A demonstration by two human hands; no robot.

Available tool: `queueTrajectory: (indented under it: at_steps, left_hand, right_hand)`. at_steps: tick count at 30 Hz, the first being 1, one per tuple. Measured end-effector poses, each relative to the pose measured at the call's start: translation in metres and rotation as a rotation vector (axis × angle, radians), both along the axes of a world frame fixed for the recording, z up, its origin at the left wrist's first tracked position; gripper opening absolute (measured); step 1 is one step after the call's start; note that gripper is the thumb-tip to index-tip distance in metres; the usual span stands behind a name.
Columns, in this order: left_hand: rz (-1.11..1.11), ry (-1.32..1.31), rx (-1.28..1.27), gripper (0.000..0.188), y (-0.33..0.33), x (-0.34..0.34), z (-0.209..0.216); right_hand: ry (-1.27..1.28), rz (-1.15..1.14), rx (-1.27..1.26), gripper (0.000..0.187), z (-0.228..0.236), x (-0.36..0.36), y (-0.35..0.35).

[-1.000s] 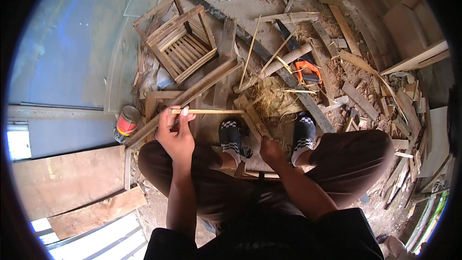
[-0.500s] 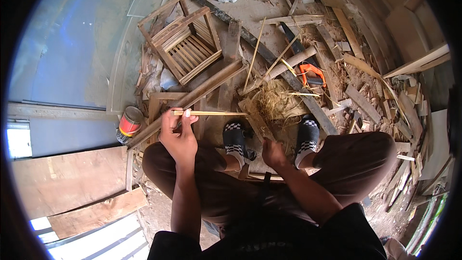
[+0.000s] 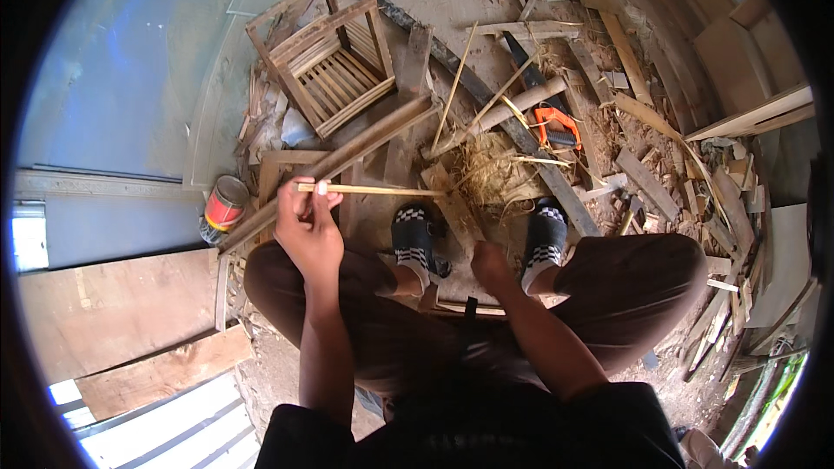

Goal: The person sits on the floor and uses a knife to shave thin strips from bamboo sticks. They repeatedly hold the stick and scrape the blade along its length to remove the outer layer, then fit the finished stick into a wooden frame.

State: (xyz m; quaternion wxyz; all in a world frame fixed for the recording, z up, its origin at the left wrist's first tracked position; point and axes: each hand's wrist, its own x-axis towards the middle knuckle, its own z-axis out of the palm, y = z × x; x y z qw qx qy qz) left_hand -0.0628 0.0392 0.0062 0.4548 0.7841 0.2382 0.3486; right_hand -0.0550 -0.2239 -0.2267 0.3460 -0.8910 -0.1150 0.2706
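Observation:
My left hand (image 3: 310,230) pinches a thin, pale wooden strip (image 3: 382,190) between thumb and fingers near one end. The strip points right, almost level, and its other end meets or overlaps a narrow wooden board (image 3: 454,210) between my feet. Near the lower end of that board my right hand (image 3: 493,267) is closed, its back toward me. Whatever its fingers hold is hidden. Beyond the board lies a heap of curled shavings (image 3: 499,175).
A slatted wooden frame (image 3: 334,69) stands at the far left, with a long grooved timber (image 3: 369,143) before it. An orange-handled saw (image 3: 556,128) lies right among sticks. A red-banded can (image 3: 228,200) sits left. Scrap wood (image 3: 647,182) covers the right floor.
The whole view has shifted slightly, moving the scene left and up. My left hand still pinches the strip, which now tilts slightly down toward its right end. My right hand remains closed.

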Motion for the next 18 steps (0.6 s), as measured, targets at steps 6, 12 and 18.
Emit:
queueTrajectory:
  at_steps: [6,12,18]
  left_hand:
    - [0.070,-0.027,0.004,0.021,0.013,0.002,0.000]
    - [-0.155,-0.378,-0.525,0.053,0.004,0.009,-0.015]
    - [-0.369,-0.573,-0.763,0.070,0.001,0.013,-0.014]
  right_hand:
    - [0.159,-0.192,0.041,0.044,-0.018,0.004,0.005]
    - [0.824,-0.356,0.392,0.045,0.034,0.021,0.004]
    - [0.599,-0.281,0.194,0.044,0.041,0.007,0.019]
